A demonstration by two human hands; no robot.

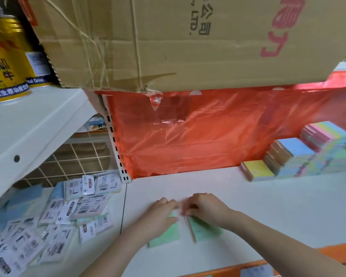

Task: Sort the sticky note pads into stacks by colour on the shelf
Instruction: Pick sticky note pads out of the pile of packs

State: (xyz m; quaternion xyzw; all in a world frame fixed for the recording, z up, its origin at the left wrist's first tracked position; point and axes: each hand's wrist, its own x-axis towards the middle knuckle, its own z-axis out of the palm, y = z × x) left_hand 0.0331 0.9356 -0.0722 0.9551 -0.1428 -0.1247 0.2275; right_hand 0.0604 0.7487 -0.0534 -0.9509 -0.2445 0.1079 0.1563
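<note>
The forearms came in from the bottom edge, nearest the lens, reaching onto the white shelf (268,206). Above hung a big cardboard box (168,43), and behind the shelf a sheet of red plastic (198,136) covered the back. At the left lay a loose heap of wrapped packs (54,216), label side up, with a gold can (6,56) on the shelf above them. At the right rear stood stacks of pads (300,156) in blue, yellow, pink and green, pressed close together.

Two green pads lay side by side near the front edge. The left hand (160,214) rested flat on the left green pad (166,236), fingers fairly straight. The right hand (206,208) had its fingers curled at the top of the right green pad (206,229); blur hid whether they pinched it.
</note>
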